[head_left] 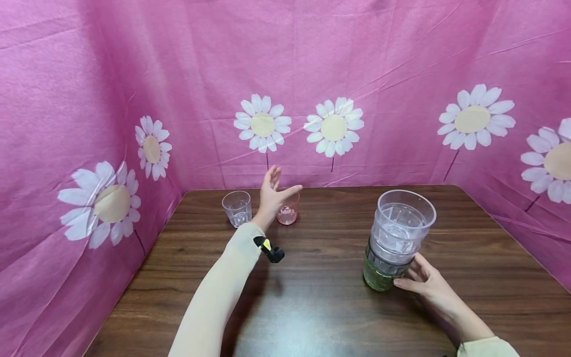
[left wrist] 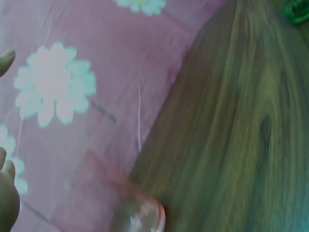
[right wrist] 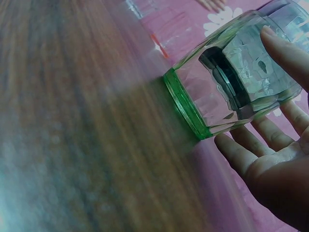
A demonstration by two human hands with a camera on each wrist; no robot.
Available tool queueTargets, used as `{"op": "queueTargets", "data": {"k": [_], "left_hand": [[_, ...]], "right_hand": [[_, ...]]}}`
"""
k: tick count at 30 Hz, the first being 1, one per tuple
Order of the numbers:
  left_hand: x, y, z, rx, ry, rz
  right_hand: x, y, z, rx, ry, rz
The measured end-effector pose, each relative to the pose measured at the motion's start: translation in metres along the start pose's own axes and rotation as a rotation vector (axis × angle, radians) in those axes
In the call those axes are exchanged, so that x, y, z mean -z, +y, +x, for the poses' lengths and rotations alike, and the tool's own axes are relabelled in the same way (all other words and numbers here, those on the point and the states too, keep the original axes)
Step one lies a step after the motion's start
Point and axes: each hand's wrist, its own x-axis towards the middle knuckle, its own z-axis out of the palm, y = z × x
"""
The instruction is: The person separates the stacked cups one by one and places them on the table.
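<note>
My left hand (head_left: 270, 202) reaches over the back of the table, thumb and fingers spread apart, holding nothing. It overlaps a pink see-through cup (head_left: 287, 213), which shows blurred at the bottom of the left wrist view. On the right stands a stack of cups: a green cup (head_left: 377, 273) lowest, a greyish one (head_left: 387, 262) in it, and clear cups (head_left: 394, 235) on top. My right hand (head_left: 428, 287) holds the green cup low on its right side. In the right wrist view its thumb (right wrist: 286, 52) lies across the stack, with the other fingers behind.
A clear cup (head_left: 237, 208) stands at the back left, beside my left forearm. The dark wooden table (head_left: 312, 277) ends at a pink cloth (head_left: 205, 89) with daisies, which hangs along the back and both sides.
</note>
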Motion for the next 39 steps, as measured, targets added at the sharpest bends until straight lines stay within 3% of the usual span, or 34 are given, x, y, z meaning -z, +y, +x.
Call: {"op": "queueTargets", "data": {"k": [5, 12, 20, 27, 39], "left_hand": [[-0.024, 0.02, -0.006, -0.031, -0.139, -0.05], [-0.059, 0.049, -0.025, -0.034, -0.36, -0.082], [-0.088, 0.07, -0.046, -0.078, -0.578, -0.158], [-0.106, 0.081, -0.057, -0.113, -0.691, -0.181], [-0.125, 0.093, -0.072, -0.079, -0.799, -0.188]], "right_hand": [[0.001, 0.0, 0.0, -0.003, -0.001, -0.005], [0.001, 0.001, 0.0, 0.0, -0.002, -0.005], [0.001, 0.0, 0.0, 0.002, -0.003, 0.016], [0.002, 0.001, 0.001, 0.005, -0.015, 0.041], [0.003, 0.001, 0.0, 0.005, -0.016, 0.04]]}}
